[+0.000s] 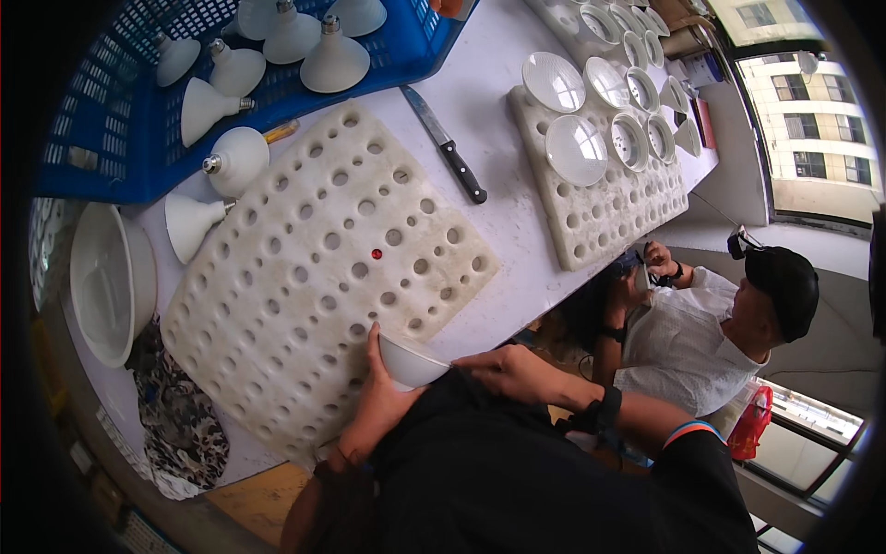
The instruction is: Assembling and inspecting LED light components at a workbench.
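A white cone-shaped lamp housing (409, 363) is tilted close to my body at the near edge of the table. My left hand (374, 406) is closed round its left side, with the thumb up along the rim. At the right end of the rim, my right hand (512, 372) has its fingers pinched together; whether a small thing is between them is hidden. Just beyond my left hand lies a large off-white foam board (288, 198) full of round holes. A small red piece (377, 254) sits on that board.
A black-handled knife (452, 157) lies beyond the board. White reflector bulbs (334, 65) fill a blue basket (138, 171) at far left. A second foam board (529, 129) carries several lamp cups (577, 150). A white basin (143, 268) stands left; a co-worker (683, 342) sits right.
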Demonstrator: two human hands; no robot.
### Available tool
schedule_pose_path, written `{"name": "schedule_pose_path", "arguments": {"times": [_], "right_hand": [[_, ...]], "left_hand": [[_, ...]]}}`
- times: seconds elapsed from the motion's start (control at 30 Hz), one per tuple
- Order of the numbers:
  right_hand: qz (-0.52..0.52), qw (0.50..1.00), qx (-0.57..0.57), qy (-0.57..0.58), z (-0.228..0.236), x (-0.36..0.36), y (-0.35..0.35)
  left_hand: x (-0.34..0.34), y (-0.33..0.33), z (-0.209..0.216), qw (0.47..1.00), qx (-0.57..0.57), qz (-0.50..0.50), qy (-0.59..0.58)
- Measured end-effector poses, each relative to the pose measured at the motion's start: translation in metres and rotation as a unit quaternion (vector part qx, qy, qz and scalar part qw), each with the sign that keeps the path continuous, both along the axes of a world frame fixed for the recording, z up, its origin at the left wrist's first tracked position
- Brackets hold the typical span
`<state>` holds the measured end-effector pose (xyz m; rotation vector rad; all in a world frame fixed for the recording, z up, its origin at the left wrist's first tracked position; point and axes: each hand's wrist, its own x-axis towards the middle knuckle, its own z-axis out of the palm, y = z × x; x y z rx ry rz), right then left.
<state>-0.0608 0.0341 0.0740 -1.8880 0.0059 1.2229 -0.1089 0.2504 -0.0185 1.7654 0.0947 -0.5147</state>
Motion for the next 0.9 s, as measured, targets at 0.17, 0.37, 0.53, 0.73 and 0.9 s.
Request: {"name": "schedule_pose_path", "arguments": {"times": [0.17,0.37,0.53,0.73,0.9], "right_hand": [[-0.073,0.994,-0.050,-0.060,-0.047,-0.027,-0.001],[-0.028,0.989,-0.117,-0.089,-0.038,-0.030,0.009],[-0.035,0.981,-0.121,-0.149,-0.015,-0.035,0.008],[-0.017,0.980,-0.088,-0.180,-0.009,-0.041,0.003],[-0.005,0.982,-0.027,-0.187,-0.004,-0.031,0.000]], "left_hand": [[0.004,-0.008,0.006,0.999,0.030,-0.019,-0.008],[0.008,-0.007,0.006,1.000,0.002,0.000,-0.013],[0.014,-0.007,0.009,0.998,-0.045,0.039,-0.018],[0.012,-0.003,0.006,1.000,-0.027,0.011,-0.005],[0.006,0.001,-0.005,0.999,-0.029,-0.001,-0.027]]}}
